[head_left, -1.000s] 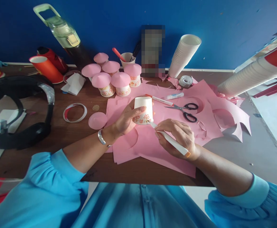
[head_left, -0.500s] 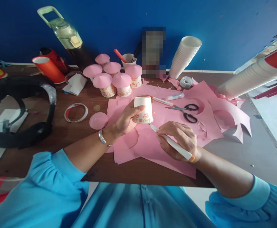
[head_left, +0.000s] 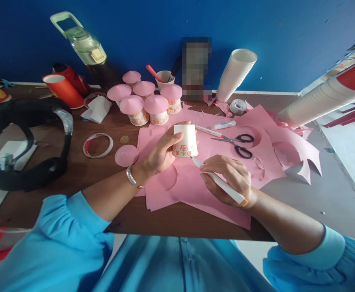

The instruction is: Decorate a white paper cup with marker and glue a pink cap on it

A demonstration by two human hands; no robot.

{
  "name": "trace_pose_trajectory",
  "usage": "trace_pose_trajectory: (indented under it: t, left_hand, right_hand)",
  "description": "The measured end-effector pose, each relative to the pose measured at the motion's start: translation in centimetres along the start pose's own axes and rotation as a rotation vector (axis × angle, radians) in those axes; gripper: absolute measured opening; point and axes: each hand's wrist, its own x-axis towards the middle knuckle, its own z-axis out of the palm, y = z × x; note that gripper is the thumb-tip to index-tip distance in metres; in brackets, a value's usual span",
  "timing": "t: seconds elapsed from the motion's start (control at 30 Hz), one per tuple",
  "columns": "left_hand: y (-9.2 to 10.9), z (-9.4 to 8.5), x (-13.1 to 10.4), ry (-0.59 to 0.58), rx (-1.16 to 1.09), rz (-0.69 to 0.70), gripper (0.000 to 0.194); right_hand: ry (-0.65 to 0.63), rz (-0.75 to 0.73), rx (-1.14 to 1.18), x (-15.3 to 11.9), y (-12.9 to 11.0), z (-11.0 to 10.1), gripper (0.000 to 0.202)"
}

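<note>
My left hand (head_left: 162, 153) is wrapped round a white paper cup (head_left: 184, 140), which is upside down with its wide rim at the bottom. Red flowers and yellow-green stems are drawn in a band near that rim. Between the fingers of my right hand (head_left: 228, 178) is a white marker (head_left: 222, 187) with an orange end, its tip at the cup's lower edge. Beneath both hands lie pink paper sheets (head_left: 195, 194). A second white marker (head_left: 209, 131) rests behind the cup, and black-handled scissors (head_left: 239, 142) lie to the right.
Several decorated cups with pink cone roofs (head_left: 155, 104) stand at the back. A loose pink cone (head_left: 126, 155) and a tape roll (head_left: 97, 145) are on the left, near a black headset (head_left: 28, 178). A tall cup stack (head_left: 236, 75) and a bottle (head_left: 87, 48) stand by the blue wall.
My left hand has turned the cup slightly, so the drawn flowers sit differently, and the cup is a little further right. The marker in my right hand stays near its rim.
</note>
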Motion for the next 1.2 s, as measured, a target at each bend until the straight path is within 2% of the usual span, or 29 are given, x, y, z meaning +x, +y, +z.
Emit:
trace_pose_trajectory:
  t: [0.23,0.37,0.5,0.67,0.8,1.2]
  left_hand:
    - [0.2,0.1,-0.3,-0.024,0.084,0.050,0.047]
    - [0.0,-0.1,-0.1,0.003,0.123,0.045,0.041]
    - [0.0,-0.2,0.2,0.038,0.169,0.099,0.035]
    - [-0.3,-0.4,0.2,-0.004,0.098,0.065,0.045]
    - [-0.9,-1.0,0.0,-0.060,0.112,0.112,0.045]
    - [0.3,-0.1,-0.2,-0.028,0.175,0.055,0.046]
  right_hand:
    - [0.005,0.004,0.009,-0.2,0.0,0.1,0.026]
    - [-0.005,0.000,0.003,-0.1,0.0,0.0,0.028]
    - [-0.007,-0.009,0.003,0.0,0.0,0.0,0.027]
    - [-0.010,-0.007,0.001,0.0,0.1,0.0,0.028]
    - [-0.008,-0.004,0.016,-0.1,0.1,0.0,0.031]
    - [-0.036,-0.009,0.060,-0.4,0.3,0.3,0.030]
